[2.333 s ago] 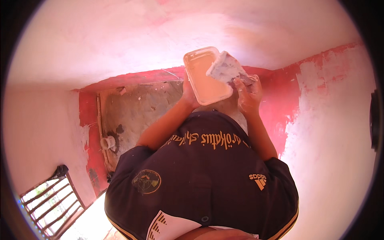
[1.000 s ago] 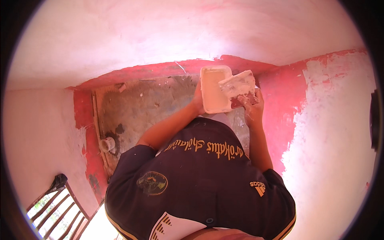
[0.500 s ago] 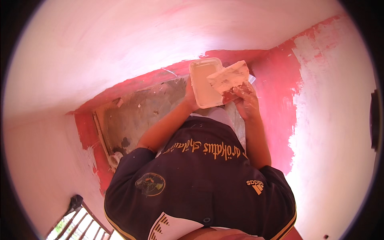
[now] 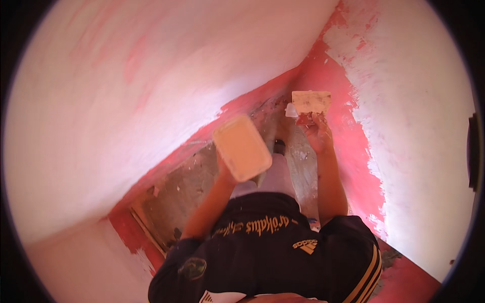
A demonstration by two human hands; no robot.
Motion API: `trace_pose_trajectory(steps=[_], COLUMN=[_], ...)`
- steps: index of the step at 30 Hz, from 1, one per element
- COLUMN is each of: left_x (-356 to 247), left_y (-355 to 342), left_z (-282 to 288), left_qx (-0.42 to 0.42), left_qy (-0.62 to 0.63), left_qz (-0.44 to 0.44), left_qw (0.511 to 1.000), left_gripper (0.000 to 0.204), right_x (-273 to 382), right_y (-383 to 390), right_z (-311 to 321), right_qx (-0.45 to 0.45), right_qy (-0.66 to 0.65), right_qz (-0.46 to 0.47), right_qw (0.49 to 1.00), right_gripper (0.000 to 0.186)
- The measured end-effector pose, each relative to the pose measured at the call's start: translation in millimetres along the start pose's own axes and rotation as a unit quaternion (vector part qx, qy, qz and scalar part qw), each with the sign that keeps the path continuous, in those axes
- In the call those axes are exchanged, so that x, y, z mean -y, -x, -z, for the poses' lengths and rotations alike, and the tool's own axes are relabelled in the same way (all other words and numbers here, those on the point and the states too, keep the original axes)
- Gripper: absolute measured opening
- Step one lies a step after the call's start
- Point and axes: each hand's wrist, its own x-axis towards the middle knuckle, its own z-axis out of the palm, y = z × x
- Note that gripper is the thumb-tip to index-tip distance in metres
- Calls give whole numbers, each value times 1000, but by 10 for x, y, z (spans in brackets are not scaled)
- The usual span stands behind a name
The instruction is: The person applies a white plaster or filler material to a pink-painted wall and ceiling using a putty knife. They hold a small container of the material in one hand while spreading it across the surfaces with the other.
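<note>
My left hand [image 4: 225, 169] is closed on the side of a rectangular tray [image 4: 242, 149] with pale cream paste in it; its fingers are mostly hidden under the tray. Ahead and to the right, my right hand [image 4: 319, 135] grips a wide-bladed putty knife [image 4: 311, 102]. Pale paste coats the blade, and its lower part near my fingers is reddish. The blade stands apart from the tray, close to the red strip of the right wall [image 4: 348, 146]; whether it touches the wall I cannot tell.
A large whitish wall [image 4: 151, 96] rises at the left and ahead, with a red band along its foot, meeting the right wall in a corner. Stained grey floor [image 4: 182, 174] lies below. A wooden strip [image 4: 146, 230] runs along the left. A small pale object [image 4: 291, 110] shows beside the blade.
The putty knife has left its place over the tray and moved away to the right wall. The tray has shifted nearer to me, and the whole view has turned.
</note>
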Motion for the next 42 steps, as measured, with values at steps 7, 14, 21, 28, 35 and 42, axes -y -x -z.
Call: trace_pose_trajectory(steps=[7,14,21,28,35,42], left_x=[975,1953,2198,2212,2061,1961], left_y=[-3182,-6008,-7010,-6956,-6885,-6856], left_z=[-187,946,1591,1994,1989,2226], left_qx=[43,-78,-203,-127,-153,-173], left_qy=[-80,-75,-123,-137,-182,-98], left_qz=[19,-37,-44,-62,-38,-71], left_qw=[996,993,971,980,971,978], left_gripper=[77,93,81,76,75,74], right_x=[765,294,-205,-508,-907,-999], right_y=[-4053,-7511,-9122,-9320,-8153,-9377], right_z=[3153,6203,7013,6727,6422,7364], right_qx=[-156,-190,-359,-376,-220,-344], right_qy=[5,223,457,606,589,631], right_qz=[-11,69,193,84,147,160], right_qw=[988,954,791,696,763,677], right_gripper=[36,22,30,30,34,17])
